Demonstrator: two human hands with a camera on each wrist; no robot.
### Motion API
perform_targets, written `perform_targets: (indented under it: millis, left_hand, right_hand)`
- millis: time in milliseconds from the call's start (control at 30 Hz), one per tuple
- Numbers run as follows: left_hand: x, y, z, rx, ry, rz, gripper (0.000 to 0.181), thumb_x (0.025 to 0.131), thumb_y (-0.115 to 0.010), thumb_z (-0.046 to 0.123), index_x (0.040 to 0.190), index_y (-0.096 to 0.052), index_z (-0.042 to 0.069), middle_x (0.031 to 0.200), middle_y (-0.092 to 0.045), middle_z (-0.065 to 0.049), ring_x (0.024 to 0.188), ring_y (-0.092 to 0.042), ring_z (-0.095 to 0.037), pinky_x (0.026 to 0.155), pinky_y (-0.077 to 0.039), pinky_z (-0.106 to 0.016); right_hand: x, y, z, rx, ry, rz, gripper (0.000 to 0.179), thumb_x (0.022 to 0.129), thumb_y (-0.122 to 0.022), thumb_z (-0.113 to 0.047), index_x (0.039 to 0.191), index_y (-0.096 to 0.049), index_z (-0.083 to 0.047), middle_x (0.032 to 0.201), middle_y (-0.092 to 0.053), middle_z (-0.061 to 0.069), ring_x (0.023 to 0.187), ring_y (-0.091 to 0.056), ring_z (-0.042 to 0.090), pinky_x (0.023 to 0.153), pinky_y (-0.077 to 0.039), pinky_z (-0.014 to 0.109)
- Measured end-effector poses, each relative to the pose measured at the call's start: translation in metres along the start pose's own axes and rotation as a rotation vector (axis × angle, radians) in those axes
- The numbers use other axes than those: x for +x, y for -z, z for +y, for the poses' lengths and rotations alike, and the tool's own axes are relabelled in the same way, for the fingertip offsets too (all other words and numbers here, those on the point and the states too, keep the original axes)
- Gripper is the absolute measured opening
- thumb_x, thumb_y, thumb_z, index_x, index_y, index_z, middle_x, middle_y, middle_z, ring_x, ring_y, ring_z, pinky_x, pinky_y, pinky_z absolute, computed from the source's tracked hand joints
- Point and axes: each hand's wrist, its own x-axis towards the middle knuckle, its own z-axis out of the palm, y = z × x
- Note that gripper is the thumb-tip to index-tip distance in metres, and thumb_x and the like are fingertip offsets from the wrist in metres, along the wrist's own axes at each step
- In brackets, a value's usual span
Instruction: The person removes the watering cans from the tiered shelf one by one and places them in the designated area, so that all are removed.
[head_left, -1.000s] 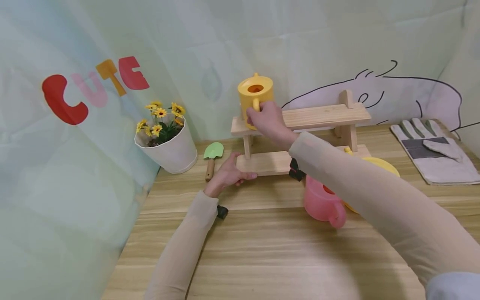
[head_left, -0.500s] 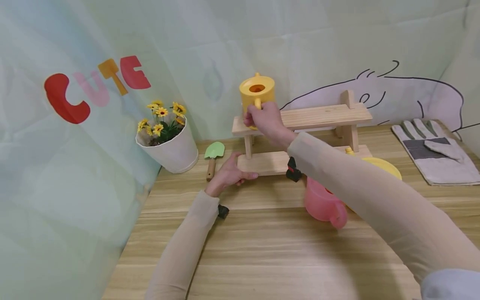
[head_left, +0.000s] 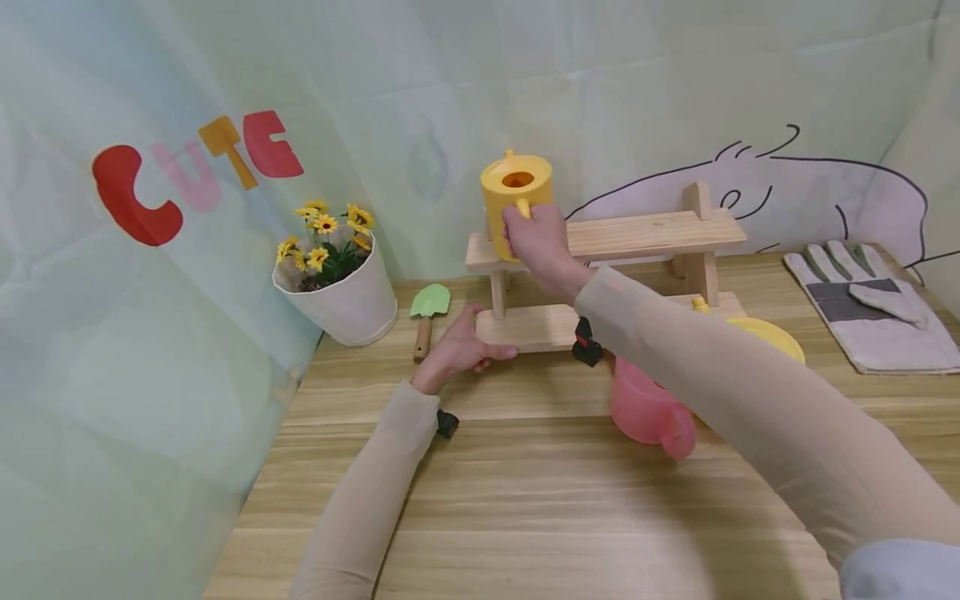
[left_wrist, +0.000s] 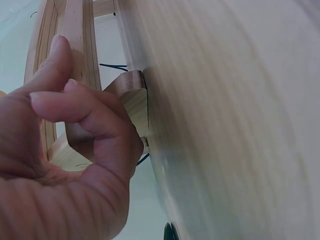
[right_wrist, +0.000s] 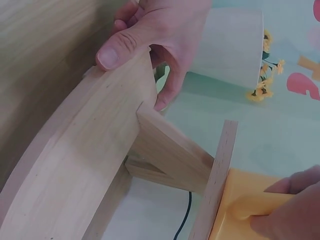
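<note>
On the desk (head_left: 517, 500), a pink can (head_left: 633, 408) stands before the lower board (head_left: 528, 327), partly covered by the right sleeve (head_left: 720, 392), which also hides much of a yellow disc (head_left: 776, 335), too masked to identify. The left hand (head_left: 457, 346) clasps the lower board's left end, thumb along its front edge, other fingers bent round the end.

Above, the right hand (head_left: 543, 237) pinches a yellow can (head_left: 498, 208) by the handle at the left end of the upper board (head_left: 645, 233). The can appears upright, handle turned toward the person; it lies just beyond and left of the right hand's knuckles, and that hand is the nearer. Its base looks to meet the board, though how fully is hard to tell. Its far side is out of sight, and the right wrist view cuts off both can and hand.

Beyond the left hand, a trowel (head_left: 431, 304) lies beside a flowerpot (head_left: 348, 308); gloves (head_left: 873, 312) rest toward the desk's far right corner.
</note>
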Motion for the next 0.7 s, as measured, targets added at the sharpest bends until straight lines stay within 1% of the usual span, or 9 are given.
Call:
perform_targets:
  millis: [100, 200, 333, 433, 700]
  left_hand:
    - [0.000, 0.000, -0.001, -0.002, 0.002, -0.001, 0.103, 0.087, -0.095, 0.015, 0.165, -0.029, 0.010, 0.097, -0.061, -0.007, 0.058, -0.053, -0.011, 0.053, -0.045, -0.023]
    - [0.000, 0.000, -0.001, -0.001, 0.001, -0.002, 0.103, 0.087, -0.095, 0.016, 0.166, -0.028, 0.010, 0.097, -0.061, -0.008, 0.058, -0.053, -0.011, 0.053, -0.045, -0.023]
    - [0.000, 0.000, -0.001, -0.001, 0.000, -0.001, 0.104, 0.087, -0.095, 0.016, 0.166, -0.028, 0.010, 0.097, -0.061, -0.008, 0.059, -0.053, -0.012, 0.054, -0.046, -0.023]
    - [0.000, 0.000, -0.001, -0.003, -0.003, 0.001, 0.104, 0.087, -0.095, 0.016, 0.166, -0.028, 0.010, 0.097, -0.060, -0.008, 0.059, -0.053, -0.012, 0.054, -0.046, -0.023]
    - [-0.001, 0.000, -0.001, -0.010, 0.005, -0.004, 0.107, 0.087, -0.095, 0.016, 0.168, -0.026, 0.009, 0.096, -0.060, -0.008, 0.058, -0.052, -0.012, 0.054, -0.045, -0.023]
  right_hand:
    - [-0.001, -0.001, 0.001, -0.025, 0.010, 0.032, 0.032, 0.109, -0.054, -0.023, 0.079, -0.058, -0.011, 0.067, -0.052, -0.006, 0.064, -0.051, 0.012, 0.062, -0.044, 0.025]
    - [-0.002, -0.002, 0.001, -0.048, 0.014, 0.058, 0.034, 0.110, -0.054, -0.024, 0.077, -0.054, -0.012, 0.072, -0.051, -0.004, 0.069, -0.052, 0.013, 0.062, -0.044, 0.025]
    - [-0.005, -0.001, 0.001, -0.069, 0.012, 0.059, 0.036, 0.110, -0.053, -0.027, 0.077, -0.052, -0.013, 0.079, -0.051, -0.001, 0.073, -0.052, 0.015, 0.064, -0.044, 0.026]
    - [-0.008, 0.001, 0.001, -0.068, 0.011, 0.048, 0.036, 0.110, -0.052, -0.029, 0.078, -0.051, -0.013, 0.081, -0.052, -0.001, 0.072, -0.051, 0.014, 0.063, -0.044, 0.026]
    - [-0.011, 0.003, 0.001, -0.083, 0.023, 0.069, 0.041, 0.109, -0.052, -0.028, 0.071, -0.047, -0.015, 0.069, -0.050, -0.004, 0.064, -0.049, 0.013, 0.056, -0.041, 0.025]
